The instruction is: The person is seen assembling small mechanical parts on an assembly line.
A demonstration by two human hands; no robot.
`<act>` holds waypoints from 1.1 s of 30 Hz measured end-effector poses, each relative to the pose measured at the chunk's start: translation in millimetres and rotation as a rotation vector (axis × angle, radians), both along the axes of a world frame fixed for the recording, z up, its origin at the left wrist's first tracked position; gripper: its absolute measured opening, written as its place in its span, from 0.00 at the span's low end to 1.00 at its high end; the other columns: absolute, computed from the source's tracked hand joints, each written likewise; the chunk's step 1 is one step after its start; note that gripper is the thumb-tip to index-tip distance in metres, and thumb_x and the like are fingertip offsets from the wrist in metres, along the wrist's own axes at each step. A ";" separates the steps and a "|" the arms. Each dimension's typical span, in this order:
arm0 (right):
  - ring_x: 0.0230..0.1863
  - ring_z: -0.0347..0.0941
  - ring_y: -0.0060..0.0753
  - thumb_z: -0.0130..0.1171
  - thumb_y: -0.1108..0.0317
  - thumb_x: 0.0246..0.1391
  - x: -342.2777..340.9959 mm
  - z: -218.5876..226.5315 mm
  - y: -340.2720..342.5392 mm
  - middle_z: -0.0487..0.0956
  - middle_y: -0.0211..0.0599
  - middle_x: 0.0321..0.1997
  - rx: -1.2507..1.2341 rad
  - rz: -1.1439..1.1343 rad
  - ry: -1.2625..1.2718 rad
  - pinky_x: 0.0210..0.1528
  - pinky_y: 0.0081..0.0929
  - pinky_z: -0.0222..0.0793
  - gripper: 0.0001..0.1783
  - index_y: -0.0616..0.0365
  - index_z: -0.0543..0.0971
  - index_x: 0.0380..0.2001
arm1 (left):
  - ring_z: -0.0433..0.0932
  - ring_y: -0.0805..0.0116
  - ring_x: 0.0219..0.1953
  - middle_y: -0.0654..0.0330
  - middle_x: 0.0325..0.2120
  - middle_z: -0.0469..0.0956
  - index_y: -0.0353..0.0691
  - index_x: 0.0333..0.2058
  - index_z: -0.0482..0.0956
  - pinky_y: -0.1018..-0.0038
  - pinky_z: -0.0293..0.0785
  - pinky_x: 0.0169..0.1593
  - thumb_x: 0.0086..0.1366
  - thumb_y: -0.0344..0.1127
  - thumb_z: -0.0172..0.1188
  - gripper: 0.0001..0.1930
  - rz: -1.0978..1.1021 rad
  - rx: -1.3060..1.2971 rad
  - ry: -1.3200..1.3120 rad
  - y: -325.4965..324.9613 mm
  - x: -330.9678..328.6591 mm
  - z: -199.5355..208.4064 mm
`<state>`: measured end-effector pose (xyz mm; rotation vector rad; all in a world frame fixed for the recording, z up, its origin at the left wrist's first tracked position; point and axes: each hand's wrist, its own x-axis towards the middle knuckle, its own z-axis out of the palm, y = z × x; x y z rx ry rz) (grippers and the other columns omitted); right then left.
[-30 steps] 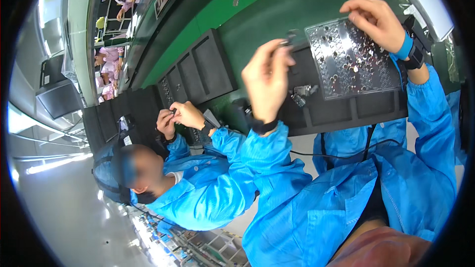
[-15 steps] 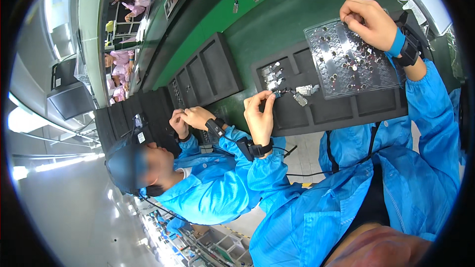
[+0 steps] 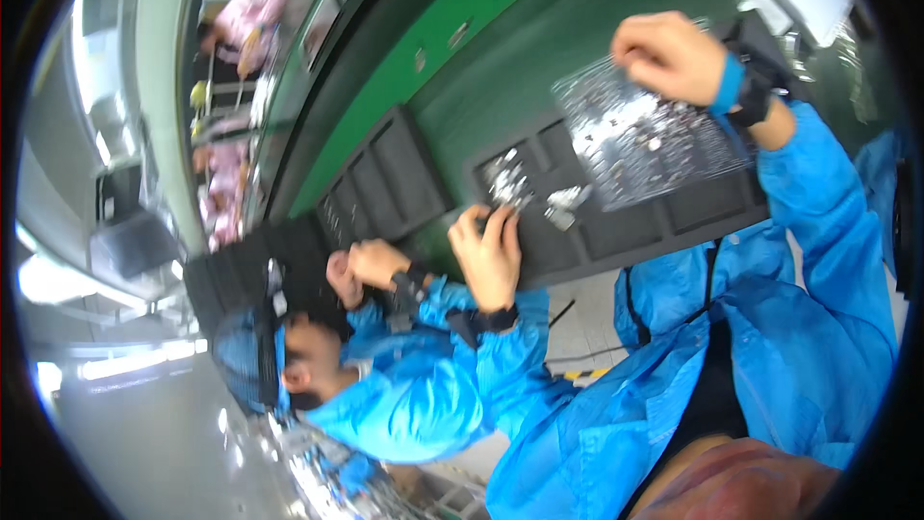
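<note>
My left hand [image 3: 488,260] is at the near left part of a black foam tray [image 3: 621,236], its thumb and fingers bent together. Whatever lies between those fingertips is blurred. Just beyond them is a cluster of small silvery metal parts [image 3: 507,178] in one tray compartment; more silvery parts [image 3: 566,205] lie to the right. My right hand [image 3: 671,60] has its fingers curled over the far edge of a clear plastic tray [image 3: 616,188], which rests on the foam tray and holds many small round pieces. The right fingertips' contents are too smeared to make out.
At the left, a co-worker in blue holds both hands [image 3: 366,268] together by another black foam tray [image 3: 390,169]. Two small metal parts [image 3: 459,34] lie on the green strip beyond. Clear plastic wrapping [image 3: 847,67] is at the right. People in pink sit farther off.
The whole view has shifted and blurred, with the trays lower and farther left in the picture. Both my hands stay near the same spots on the trays. The small dark-ended part by my left fingertips no longer shows.
</note>
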<state>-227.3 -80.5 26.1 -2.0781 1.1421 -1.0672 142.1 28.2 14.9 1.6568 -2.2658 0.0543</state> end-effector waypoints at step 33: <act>0.40 0.82 0.43 0.57 0.59 0.53 23.4 -23.2 -2.8 0.85 0.31 0.36 -0.011 0.001 0.071 0.40 0.44 0.78 0.10 0.45 0.83 0.36 | 0.85 0.49 0.44 0.48 0.39 0.86 0.36 0.43 0.86 0.60 0.78 0.51 0.58 0.38 0.71 0.16 0.025 0.123 -0.127 -299.9 40.9 -17.0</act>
